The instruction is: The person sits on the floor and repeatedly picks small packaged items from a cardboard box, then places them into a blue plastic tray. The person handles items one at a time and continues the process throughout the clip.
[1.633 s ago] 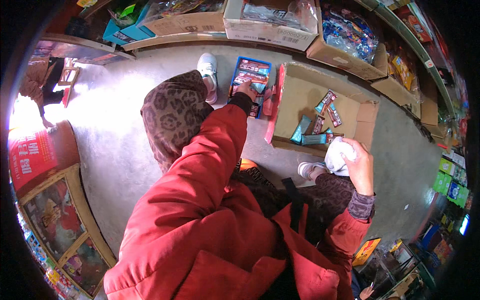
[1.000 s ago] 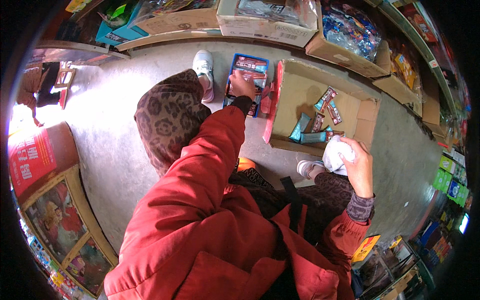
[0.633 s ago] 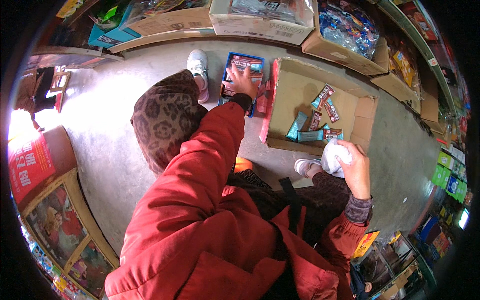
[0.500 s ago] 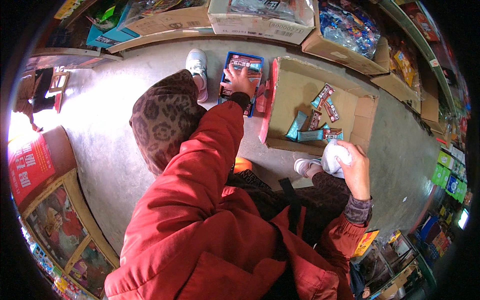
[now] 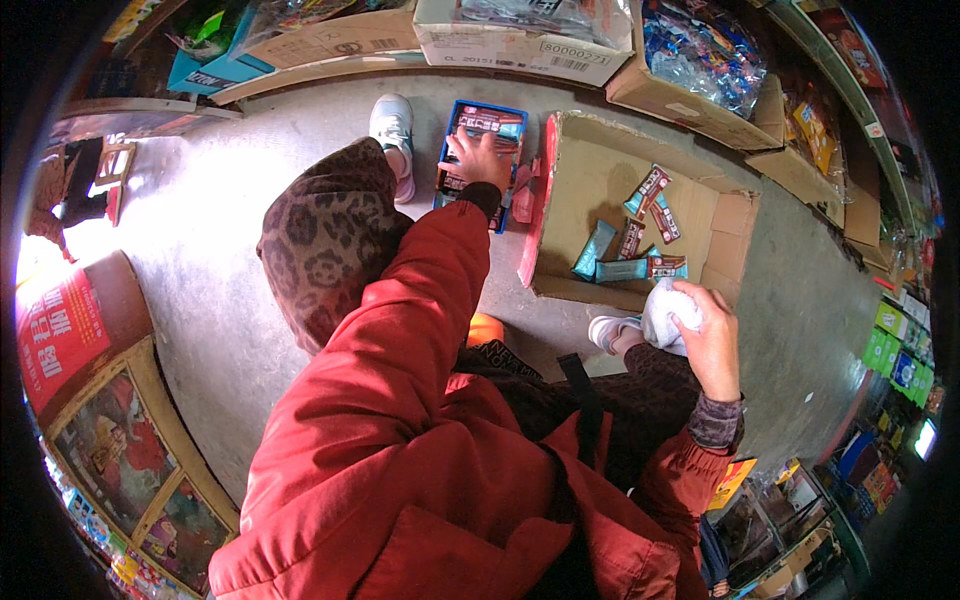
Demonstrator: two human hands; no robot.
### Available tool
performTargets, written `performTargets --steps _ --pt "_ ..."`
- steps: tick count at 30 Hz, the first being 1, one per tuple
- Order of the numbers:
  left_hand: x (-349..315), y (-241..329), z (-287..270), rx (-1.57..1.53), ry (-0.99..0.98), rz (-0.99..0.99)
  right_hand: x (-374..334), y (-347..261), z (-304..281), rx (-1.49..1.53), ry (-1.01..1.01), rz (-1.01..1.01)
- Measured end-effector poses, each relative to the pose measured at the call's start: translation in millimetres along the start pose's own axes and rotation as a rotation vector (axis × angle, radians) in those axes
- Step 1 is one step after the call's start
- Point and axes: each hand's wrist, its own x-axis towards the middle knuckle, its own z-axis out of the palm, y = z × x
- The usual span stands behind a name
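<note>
My left hand (image 5: 478, 162) lies over a blue-rimmed tray (image 5: 491, 105) on the floor, fingers spread. Wrapped snack bars (image 5: 484, 119) in brown and light blue fill the tray beneath the fingers; the palm and wrist cover part of them. In my right hand (image 5: 714, 345) is a bunched white cloth (image 5: 662, 314), held near the front right corner of a shallow cardboard box (image 5: 565, 190). Inside that box several matching snack bars (image 5: 596, 250) lie loose, some crossing each other.
Opened cartons (image 5: 520, 50) of packaged goods line the far side. A leopard-print knee (image 5: 325, 230) and white shoe (image 5: 391, 118) flank the tray on the left. My other shoe (image 5: 610, 332) sits by the box's near edge. A wooden-framed cabinet (image 5: 150, 440) stands at left.
Almost nothing differs. My left hand stays over the tray and my right hand keeps the cloth; the whole view has shifted very slightly.
</note>
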Motion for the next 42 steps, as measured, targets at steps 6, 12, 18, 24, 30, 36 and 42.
performTargets --steps 6,12,18,24,30,36,42 --pt "-1.7 1.8 -1.3 -0.063 -0.026 0.000 0.9 0.2 0.4 0.010 -0.013 0.024" --pt "-3.9 4.1 -0.2 -0.015 -0.010 0.016 2.7 -0.5 0.6 -0.010 0.000 -0.021" --pt "-3.0 6.9 1.2 0.042 -0.027 -0.002 2.2 -0.9 0.1 -0.014 -0.006 0.011" --pt "-3.7 4.8 2.7 0.053 0.015 0.001 1.7 -0.3 0.4 -0.005 -0.004 0.000" --pt "-3.4 2.6 4.4 -0.013 0.008 -0.002 1.1 0.2 -0.3 -0.039 -0.011 0.001" --pt "-2.5 1.8 1.6 0.035 -0.008 0.015 1.0 0.9 1.9 0.007 0.024 -0.036" --pt "-1.9 5.3 -7.1 0.106 -0.013 0.012 1.2 2.1 3.5 -0.002 0.016 -0.058"
